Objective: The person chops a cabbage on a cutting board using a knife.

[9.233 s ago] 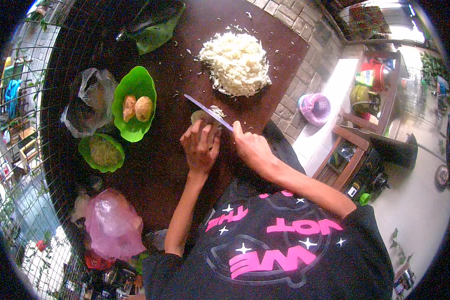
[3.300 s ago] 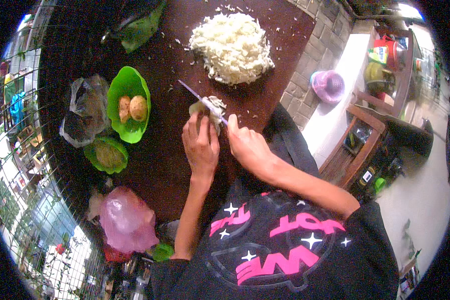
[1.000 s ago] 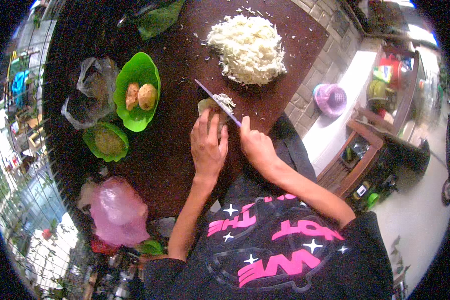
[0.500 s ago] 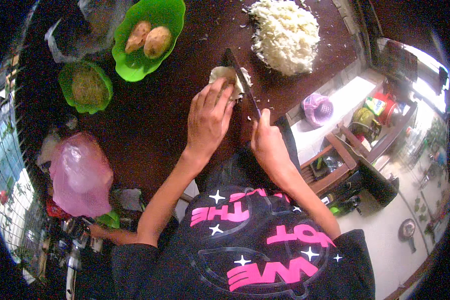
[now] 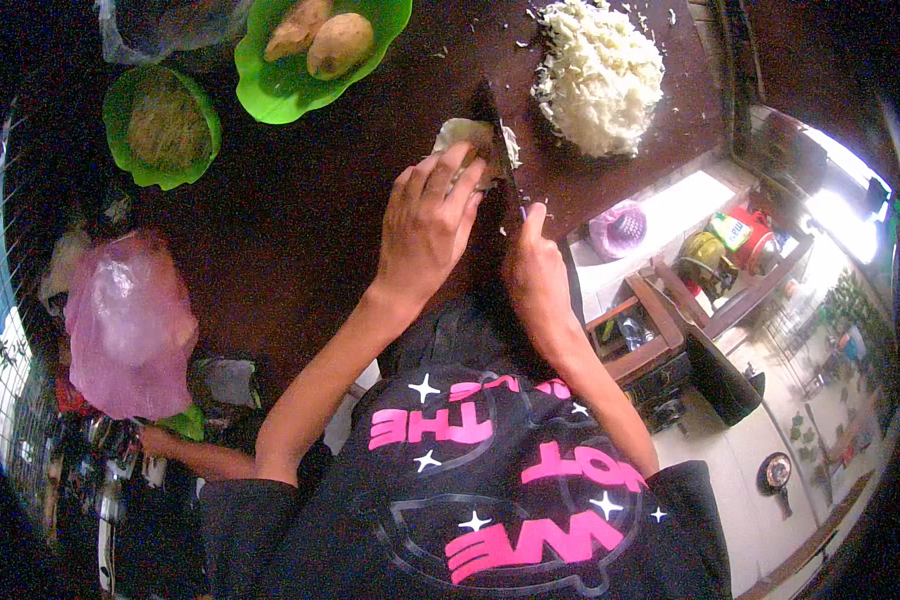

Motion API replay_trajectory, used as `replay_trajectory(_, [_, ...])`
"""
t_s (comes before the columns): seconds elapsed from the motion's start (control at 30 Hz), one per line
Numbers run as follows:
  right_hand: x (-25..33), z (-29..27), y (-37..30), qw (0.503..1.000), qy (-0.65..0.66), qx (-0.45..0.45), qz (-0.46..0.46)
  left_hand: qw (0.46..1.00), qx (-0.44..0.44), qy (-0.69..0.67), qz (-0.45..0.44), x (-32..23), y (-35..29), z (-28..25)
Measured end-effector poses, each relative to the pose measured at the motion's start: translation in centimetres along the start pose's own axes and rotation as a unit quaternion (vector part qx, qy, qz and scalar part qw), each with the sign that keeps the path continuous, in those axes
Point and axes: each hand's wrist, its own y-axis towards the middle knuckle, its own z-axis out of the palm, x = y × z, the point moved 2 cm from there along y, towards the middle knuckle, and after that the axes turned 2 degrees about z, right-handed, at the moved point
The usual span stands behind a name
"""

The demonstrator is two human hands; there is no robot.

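My left hand (image 5: 425, 230) presses down with bent fingers on a piece of pale, peeled tuber (image 5: 457, 130) lying on the dark table. Part of that piece is hidden under the fingers. My right hand (image 5: 540, 270) is wrapped around the handle of a dark-bladed knife (image 5: 502, 145), whose blade points away from me along the piece's right side. White shreds stick beside the blade. A heap of white shreds (image 5: 600, 80) sits farther off to the right. Two brownish tubers (image 5: 340, 45) rest in a green leaf-shaped bowl (image 5: 280, 105) at the far left.
A smaller green bowl (image 5: 120, 150) holds brown, fibrous stuff. Clear plastic (image 5: 160, 35) lies behind it. At the left hangs a pink plastic bag (image 5: 130, 320), near another person's forearm (image 5: 205, 455). Beyond the brown table's (image 5: 310, 210) right edge are a purple basket (image 5: 618, 230) and a red container (image 5: 755, 235).
The whole view has shifted, so the bowls sit higher in the picture. The knife now stands straighter, closer to pointing directly away. Both hands keep their grips.
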Motion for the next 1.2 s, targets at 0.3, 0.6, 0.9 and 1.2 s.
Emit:
replay_trajectory(0.3, [-0.4, -0.1, -0.6, 0.999, 0.043, 0.023, -0.008, 0.999, -0.02, 0.029, 0.01, 0.3, 0.3, -0.1])
replay_trajectory(0.6, [-0.1, 0.0, -0.4, 1.0, 0.016, 0.023, -0.011, 0.999, -0.017, 0.03, 0.004, -0.1, 0.2, 0.0])
replay_trajectory(0.9, [0.5, -1.2, -0.5, 0.998, 0.045, 0.028, -0.018, 0.999, 0.007, 0.043, 0.015, -0.2, 0.0, 0.1])
replay_trajectory(1.2, [1.1, -3.2, 0.1, 0.992, 0.103, 0.064, -0.031, 0.997, 0.003, 0.077, 0.016, -0.3, 0.2, 0.5])
